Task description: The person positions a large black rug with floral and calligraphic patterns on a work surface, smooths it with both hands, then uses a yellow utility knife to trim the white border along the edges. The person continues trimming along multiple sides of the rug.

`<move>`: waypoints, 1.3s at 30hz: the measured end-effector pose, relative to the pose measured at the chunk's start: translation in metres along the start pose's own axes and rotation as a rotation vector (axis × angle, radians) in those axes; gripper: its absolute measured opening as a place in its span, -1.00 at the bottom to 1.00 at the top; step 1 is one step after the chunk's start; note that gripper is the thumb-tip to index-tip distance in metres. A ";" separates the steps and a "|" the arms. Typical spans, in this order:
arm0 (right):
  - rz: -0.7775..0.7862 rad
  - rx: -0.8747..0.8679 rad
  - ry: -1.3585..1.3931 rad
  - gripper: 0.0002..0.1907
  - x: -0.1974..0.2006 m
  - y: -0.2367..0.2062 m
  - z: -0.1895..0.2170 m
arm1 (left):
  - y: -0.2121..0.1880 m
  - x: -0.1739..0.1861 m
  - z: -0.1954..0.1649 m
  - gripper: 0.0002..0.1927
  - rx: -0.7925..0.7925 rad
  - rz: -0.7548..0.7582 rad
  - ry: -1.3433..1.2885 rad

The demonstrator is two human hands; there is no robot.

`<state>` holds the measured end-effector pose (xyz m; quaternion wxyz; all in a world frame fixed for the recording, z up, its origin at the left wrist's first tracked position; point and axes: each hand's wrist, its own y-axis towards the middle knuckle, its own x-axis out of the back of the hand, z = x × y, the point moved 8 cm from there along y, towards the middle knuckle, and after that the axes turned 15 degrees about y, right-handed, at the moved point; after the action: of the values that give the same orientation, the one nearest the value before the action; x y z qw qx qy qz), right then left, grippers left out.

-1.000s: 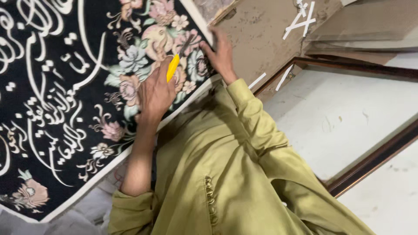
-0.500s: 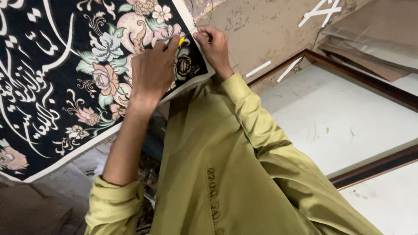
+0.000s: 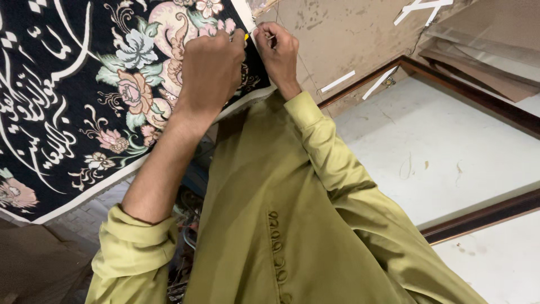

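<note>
1. A black embroidered cloth panel with white flowing script, pink and pale blue flowers and a white border [image 3: 84,95] lies spread across the upper left of the view, its near corner reaching toward the person's chest.
2. At that corner, a small yellow tool [image 3: 246,36] shows only as a sliver between the two hands, right at the white edge of the panel; its shape is mostly hidden.
3. The left hand [image 3: 211,70] rests on the panel over the floral part, curled into a closed fist with the knuckles up; it appears to grip the yellow tool, though the fingers hide the hold.
4. The right hand [image 3: 278,53] sits just beside it at the panel's edge, fingers bunched tight and pinching at the white border [image 3: 256,39]; what lies between the fingertips is too small to tell.
5. Both arms wear olive-green sleeves [image 3: 332,163] of a long shirt with a row of cloth buttons [image 3: 277,247] down the front.
6. Beyond the hands lies a brown board [image 3: 349,39] bearing strips of white tape [image 3: 337,82].
7. To the right sits a white panel in a dark wooden frame [image 3: 484,217].
</note>
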<state>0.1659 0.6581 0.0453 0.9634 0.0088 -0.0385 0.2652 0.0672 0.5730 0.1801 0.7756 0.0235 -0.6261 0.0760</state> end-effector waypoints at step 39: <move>0.091 0.196 -0.154 -0.90 -0.008 0.003 0.022 | 0.020 -0.033 -0.012 -0.94 0.083 0.091 0.184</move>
<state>0.1564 0.6560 0.0669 0.9391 0.1215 -0.0865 0.3096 0.0686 0.5914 0.1439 0.8240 0.0202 -0.5490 0.1390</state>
